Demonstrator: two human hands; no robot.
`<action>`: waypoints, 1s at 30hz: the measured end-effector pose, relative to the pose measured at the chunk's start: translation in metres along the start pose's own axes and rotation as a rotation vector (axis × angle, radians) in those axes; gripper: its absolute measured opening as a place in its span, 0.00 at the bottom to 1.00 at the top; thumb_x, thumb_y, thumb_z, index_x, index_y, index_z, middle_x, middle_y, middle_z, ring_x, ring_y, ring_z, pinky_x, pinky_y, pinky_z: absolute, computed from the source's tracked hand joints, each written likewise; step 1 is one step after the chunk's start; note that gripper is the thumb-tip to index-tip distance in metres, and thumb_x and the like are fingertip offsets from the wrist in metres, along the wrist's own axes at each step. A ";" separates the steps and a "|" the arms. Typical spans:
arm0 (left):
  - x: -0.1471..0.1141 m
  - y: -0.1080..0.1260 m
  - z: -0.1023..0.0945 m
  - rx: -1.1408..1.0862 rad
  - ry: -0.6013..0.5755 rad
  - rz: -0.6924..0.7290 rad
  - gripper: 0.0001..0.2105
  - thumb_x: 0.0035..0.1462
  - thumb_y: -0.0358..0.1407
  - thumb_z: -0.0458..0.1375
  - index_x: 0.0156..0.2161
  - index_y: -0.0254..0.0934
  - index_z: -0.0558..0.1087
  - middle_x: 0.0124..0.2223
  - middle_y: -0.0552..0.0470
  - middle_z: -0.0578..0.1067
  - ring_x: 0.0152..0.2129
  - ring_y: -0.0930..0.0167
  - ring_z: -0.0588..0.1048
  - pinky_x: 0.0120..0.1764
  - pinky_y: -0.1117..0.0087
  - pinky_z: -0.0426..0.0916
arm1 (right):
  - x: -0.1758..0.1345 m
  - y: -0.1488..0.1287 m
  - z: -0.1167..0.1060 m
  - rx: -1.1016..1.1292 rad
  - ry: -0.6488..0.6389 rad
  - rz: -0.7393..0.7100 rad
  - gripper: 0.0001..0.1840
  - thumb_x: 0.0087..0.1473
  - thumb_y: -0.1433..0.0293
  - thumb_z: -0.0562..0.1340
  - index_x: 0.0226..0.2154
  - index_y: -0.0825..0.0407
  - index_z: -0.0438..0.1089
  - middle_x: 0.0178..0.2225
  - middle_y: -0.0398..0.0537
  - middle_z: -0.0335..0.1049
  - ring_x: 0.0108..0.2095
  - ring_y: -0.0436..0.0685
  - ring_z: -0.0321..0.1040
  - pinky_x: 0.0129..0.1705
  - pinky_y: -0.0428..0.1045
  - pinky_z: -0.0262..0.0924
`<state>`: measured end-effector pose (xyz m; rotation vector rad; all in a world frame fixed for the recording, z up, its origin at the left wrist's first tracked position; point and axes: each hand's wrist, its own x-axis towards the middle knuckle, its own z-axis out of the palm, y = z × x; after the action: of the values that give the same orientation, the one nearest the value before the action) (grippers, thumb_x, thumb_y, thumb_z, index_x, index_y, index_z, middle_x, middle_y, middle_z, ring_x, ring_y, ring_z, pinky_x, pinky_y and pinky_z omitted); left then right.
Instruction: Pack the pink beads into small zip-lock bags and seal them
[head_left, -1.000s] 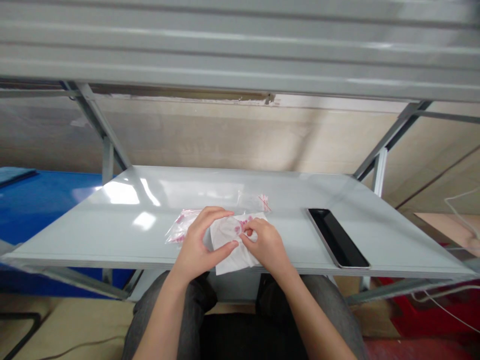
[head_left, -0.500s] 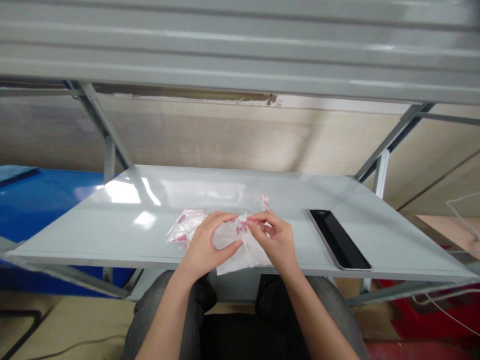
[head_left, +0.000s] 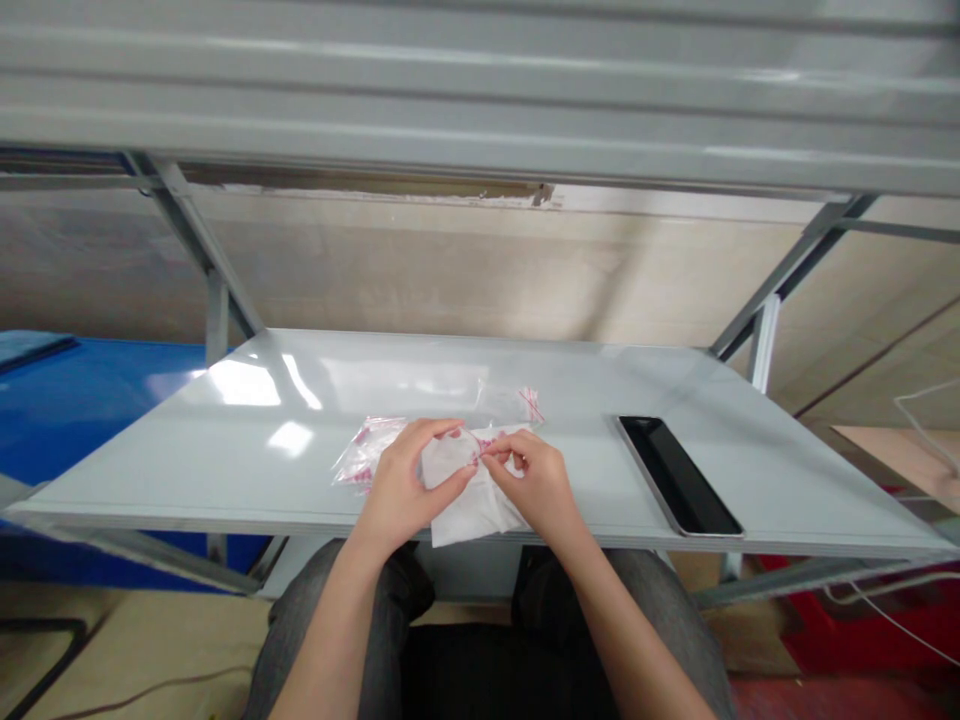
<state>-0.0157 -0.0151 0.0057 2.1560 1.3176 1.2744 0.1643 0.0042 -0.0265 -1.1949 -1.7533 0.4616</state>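
Note:
Over a white cloth or tissue (head_left: 484,515) at the table's front edge, both my hands work close together. My right hand (head_left: 532,475) pinches a thin reddish strand (head_left: 477,440) between thumb and forefinger. That strand curves across to my left hand (head_left: 405,485), whose thumb and forefinger form a wide C and seem to steady it. Small pink-red bits, perhaps beads or print, show by the fingertips; they are too small to tell. Left of my hands lies a clear plastic bag (head_left: 367,450) with pink-red marks. Behind them is a clear zip bag (head_left: 531,404) with red lines.
A dark-screened phone or tablet (head_left: 679,475) lies at the right on the glossy grey table (head_left: 210,450). Slanted metal supports (head_left: 184,215) rise at both sides, and a grey ridged panel (head_left: 480,95) hangs overhead. A blue surface (head_left: 112,400) adjoins at the left.
My right hand has shifted slightly left and down, its pinch closer to my left thumb. The strand between the hands now shows as a curve. More of the zip bag behind is visible.

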 end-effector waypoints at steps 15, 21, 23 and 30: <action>-0.001 0.000 0.002 -0.009 0.020 -0.001 0.15 0.54 0.35 0.62 0.48 0.40 0.73 0.44 0.48 0.78 0.41 0.65 0.76 0.46 0.60 0.70 | -0.003 0.005 0.017 -0.219 -0.022 -0.041 0.05 0.47 0.76 0.63 0.26 0.51 0.72 0.25 0.45 0.69 0.29 0.55 0.66 0.40 0.51 0.61; -0.001 -0.001 0.003 0.005 -0.005 -0.010 0.16 0.53 0.34 0.62 0.48 0.39 0.72 0.43 0.48 0.78 0.41 0.64 0.76 0.46 0.61 0.70 | 0.004 -0.007 -0.001 0.078 0.147 0.045 0.03 0.48 0.71 0.64 0.26 0.52 0.74 0.22 0.43 0.67 0.24 0.51 0.61 0.29 0.47 0.57; -0.001 -0.001 0.004 0.002 -0.030 -0.007 0.17 0.52 0.34 0.63 0.48 0.39 0.72 0.43 0.48 0.77 0.41 0.64 0.76 0.46 0.61 0.70 | 0.005 -0.014 -0.005 0.167 0.139 0.057 0.04 0.49 0.70 0.64 0.27 0.52 0.75 0.22 0.42 0.67 0.24 0.51 0.60 0.28 0.47 0.57; -0.002 -0.001 0.005 0.009 -0.038 -0.017 0.16 0.52 0.34 0.63 0.48 0.40 0.72 0.43 0.48 0.78 0.41 0.64 0.76 0.46 0.60 0.70 | 0.007 -0.010 -0.008 0.280 0.044 0.042 0.07 0.52 0.69 0.63 0.30 0.50 0.78 0.26 0.45 0.73 0.26 0.52 0.63 0.30 0.48 0.59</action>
<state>-0.0126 -0.0153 0.0014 2.1598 1.3268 1.2163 0.1651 0.0045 -0.0119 -1.0350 -1.5688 0.6770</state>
